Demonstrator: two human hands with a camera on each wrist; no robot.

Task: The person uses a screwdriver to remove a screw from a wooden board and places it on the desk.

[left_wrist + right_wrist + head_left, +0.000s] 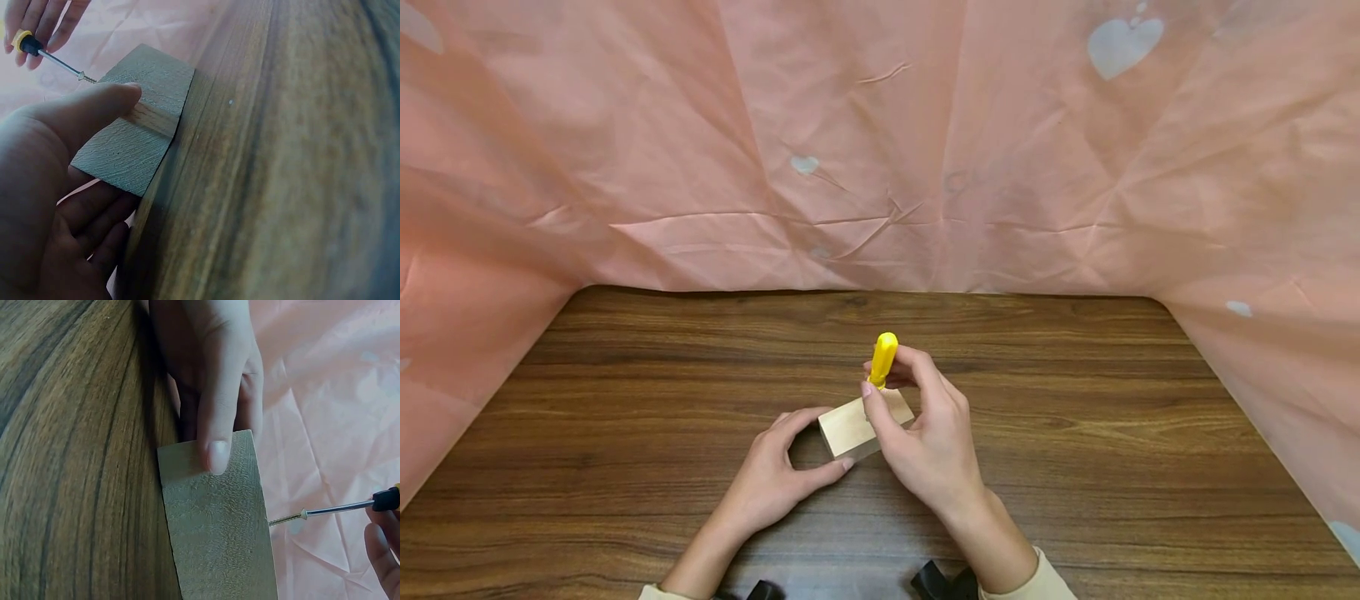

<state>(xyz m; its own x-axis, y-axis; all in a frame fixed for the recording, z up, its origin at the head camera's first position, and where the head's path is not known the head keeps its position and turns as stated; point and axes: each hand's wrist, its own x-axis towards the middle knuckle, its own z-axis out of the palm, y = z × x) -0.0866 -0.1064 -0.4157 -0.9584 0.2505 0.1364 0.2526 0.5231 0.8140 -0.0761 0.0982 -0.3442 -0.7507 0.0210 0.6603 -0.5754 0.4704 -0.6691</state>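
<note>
A pale wooden block (847, 427) rests on the table, its long side slanting up to the right in the head view. My left hand (775, 471) grips the block's left end, with the thumb on the near side face. Above the block, my right hand (932, 433) pinches the yellow handle of a screwdriver (883, 358) between thumb and fingers. The right wrist view shows the screwdriver's metal shaft (340, 507) meeting the head of a screw (289, 519). That screw stands up from the block's top face, much of its thread exposed.
Under the block lies a dark wood-grain table (1097, 467). Pink cloth (850, 125) with pale hearts hangs along the back and both sides. Black objects (930, 581) show near both wrists at the bottom edge.
</note>
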